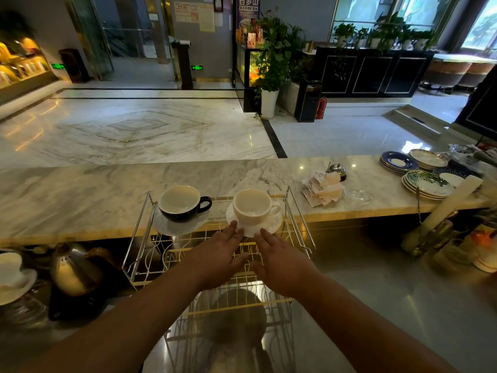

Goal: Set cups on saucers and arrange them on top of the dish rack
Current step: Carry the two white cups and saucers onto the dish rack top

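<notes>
**Inspector:** State of your hands, and where is the ware?

**Me:** My left hand point(215, 258) and right hand point(279, 261) lie flat, fingers spread and gripping nothing. My left fingertips point(233, 226) touch the near rim of the white speckled ceramic saucer point(271, 224); my right fingertips point(263, 232) sit just beside that rim. The white ceramic cup point(252, 205) stands upright on it, just beyond my fingers, handle away to my right. Left of my left fingers, the black cup with a white interior point(183, 204) sits on a grey-white saucer point(180, 226). Both sets rest on top of the chrome and gold wire dish rack point(295, 224).

**Inspector:** Hazards?

**Me:** I judge the grey-white saucer to be tilted toward me; a knock to the rack could slide it off the wires. A hard push on the white saucer could tip its cup or drive it past the far rail.

**Inspector:** Edges and room?

**Me:** The raised side rail stands close to the right of my right fingers, leaving little margin there. Between the two saucers there is open wire. Beyond my fingertips the marble counter point(107, 189) lies bare.
</notes>
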The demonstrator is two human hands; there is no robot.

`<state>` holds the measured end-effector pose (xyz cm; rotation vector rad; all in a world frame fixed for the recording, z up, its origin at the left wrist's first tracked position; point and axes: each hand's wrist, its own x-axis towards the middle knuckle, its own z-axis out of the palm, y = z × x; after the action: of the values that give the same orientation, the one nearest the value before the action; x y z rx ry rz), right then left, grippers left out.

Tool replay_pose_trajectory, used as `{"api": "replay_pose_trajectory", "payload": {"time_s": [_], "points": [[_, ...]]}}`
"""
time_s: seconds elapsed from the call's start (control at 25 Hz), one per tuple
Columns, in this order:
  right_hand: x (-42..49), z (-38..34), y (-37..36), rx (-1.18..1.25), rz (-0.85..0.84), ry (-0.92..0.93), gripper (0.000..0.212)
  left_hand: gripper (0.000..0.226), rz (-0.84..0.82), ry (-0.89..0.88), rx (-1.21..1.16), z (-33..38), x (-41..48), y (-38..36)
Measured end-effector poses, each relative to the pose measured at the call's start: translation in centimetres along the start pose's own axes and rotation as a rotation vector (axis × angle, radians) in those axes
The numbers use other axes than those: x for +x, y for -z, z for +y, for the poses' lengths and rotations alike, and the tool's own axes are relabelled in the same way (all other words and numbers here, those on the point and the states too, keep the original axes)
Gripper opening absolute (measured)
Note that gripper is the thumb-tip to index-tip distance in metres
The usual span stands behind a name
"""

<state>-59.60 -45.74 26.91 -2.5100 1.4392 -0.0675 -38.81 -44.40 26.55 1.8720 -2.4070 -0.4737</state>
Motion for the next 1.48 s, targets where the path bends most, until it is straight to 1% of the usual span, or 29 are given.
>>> {"api": "replay_pose_trajectory", "payload": {"time_s": [0.2,0.64,0.88,1.0,1.28,1.48], "points": [[0.6,1.1,0.9,0.025,-0.011,-0.029,0.078,0.076,-0.009,-0.001,0.003,0.7,1.2,0.0],[1.5,1.8,1.8,-0.002,-0.03,-0.047,0.079,0.079,-0.02,0.018,0.039,1.8,2.9,-0.1],[1.1,1.6,2.1,-0.005,-0.045,-0.026,0.08,0.078,0.024,0.031,0.078,2.4,2.0,0.1],[-0.4,1.7,1.7,-0.022,0.018,0.024,0.08,0.077,0.08,0.036,0.103,2.6,0.2,0.0],[-3.7,-0.6,-0.5,-0.064,0.18,0.177,0.086,0.086,0.217,0.179,0.163,1.4,-7.5,-2.1],[-5.6,-4.9,-2.9,-0.067,0.181,0.251,0.086,0.082,0.284,0.24,0.109,-1.3,-14.6,-4.5]]}}
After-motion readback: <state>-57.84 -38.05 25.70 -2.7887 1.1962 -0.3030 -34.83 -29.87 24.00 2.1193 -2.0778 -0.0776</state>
